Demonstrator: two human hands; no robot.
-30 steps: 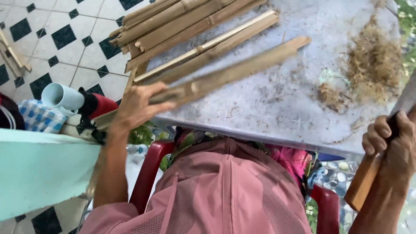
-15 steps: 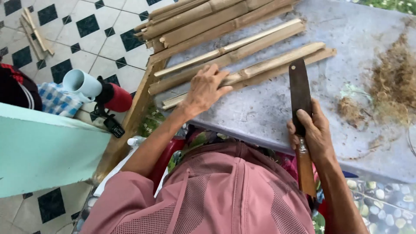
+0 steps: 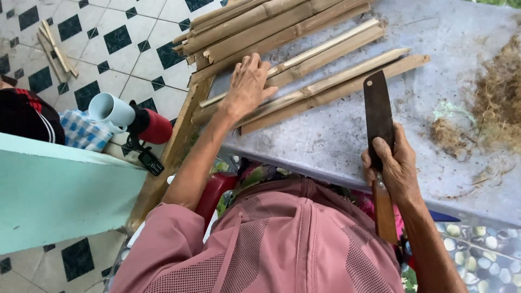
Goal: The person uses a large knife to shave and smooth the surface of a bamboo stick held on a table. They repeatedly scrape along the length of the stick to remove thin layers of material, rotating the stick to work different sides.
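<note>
1. While the left hand (image 3: 247,87) is laid flat on the split bamboo strips (image 3: 325,89), fingers spread and open, nothing is gripped by it; the strips are only pressed against the grey worktop (image 3: 336,141).
2. A cleaver (image 3: 378,116) with a dark blade and a wooden handle is held by the right hand (image 3: 396,171), fingers closed round the top of the handle; the blade lies flat on the worktop just beside the strips, apart from them.
3. Done, as judged: several lengths are already split, pale inner faces up, lined side by side near the worktop's edge.
4. Left, as judged: a stack of thicker bamboo pieces (image 3: 260,24) at the far side looks unsplit or only roughly halved; no cut is in progress, since the blade is touching no bamboo.
5. A heap of brown fibre shavings (image 3: 496,97) is seen at the right of the worktop, which suggests scraping or trimming already done.
6. Off the worktop: a few short bamboo offcuts (image 3: 54,46) on the tiled floor, and a red flask with a white cup (image 3: 130,116) beside a checked cloth.
7. Hard to tell: the stack is cut off by the top frame edge, so its count cannot be given. The handle's lower end is partly covered by the pink shirt (image 3: 282,244). Whether the blade edge faces the strips cannot be made out.
</note>
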